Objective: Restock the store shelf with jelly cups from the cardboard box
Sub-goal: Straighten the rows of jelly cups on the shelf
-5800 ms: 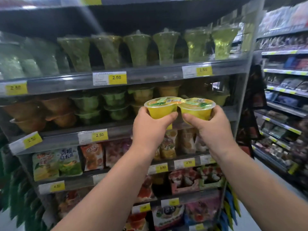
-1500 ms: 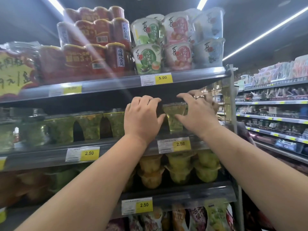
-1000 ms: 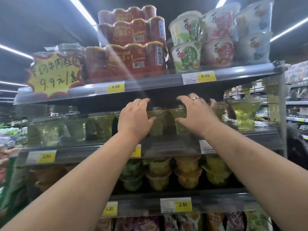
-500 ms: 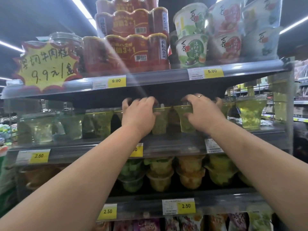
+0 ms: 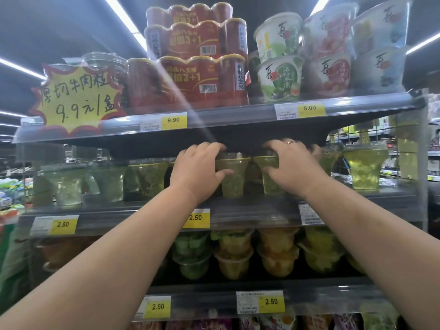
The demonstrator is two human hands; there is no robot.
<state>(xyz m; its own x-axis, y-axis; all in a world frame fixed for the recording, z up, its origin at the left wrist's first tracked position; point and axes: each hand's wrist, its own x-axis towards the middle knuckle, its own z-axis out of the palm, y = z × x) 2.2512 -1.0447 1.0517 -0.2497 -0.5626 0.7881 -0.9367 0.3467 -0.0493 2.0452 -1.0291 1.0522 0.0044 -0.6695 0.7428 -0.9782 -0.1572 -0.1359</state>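
"Holding anything, those two hands?"

"Yes. The left hand (image 5: 197, 172) bends its fingers over the top of a tall green jelly cup (image 5: 232, 181), with the thumb on the front. The right hand (image 5: 289, 167) grips the next green cup (image 5: 268, 183) the same way. Both cups stand on the shelf (image 5: 250, 216), side by side, right between the two hands."

"So is the job done?"

"Not yet, I think. These two cups are on the shelf, but the hands have not let go."

"What else is up there?"

"More tall cups (image 5: 147, 179) stand in a row out past the left hand. One bright cup (image 5: 365, 167) stands out past the right hand. Under the hands, short jelly cups (image 5: 234, 256) sit in stacks, and that row looks full."

"Where is the cardboard box?"

"I can't see it. So I can't tell how many cups are left in it. I also can't tell how far back the row goes behind the hands."

"What comes next?"

"I think the hands line up these two, let go, and go back to the box for more."
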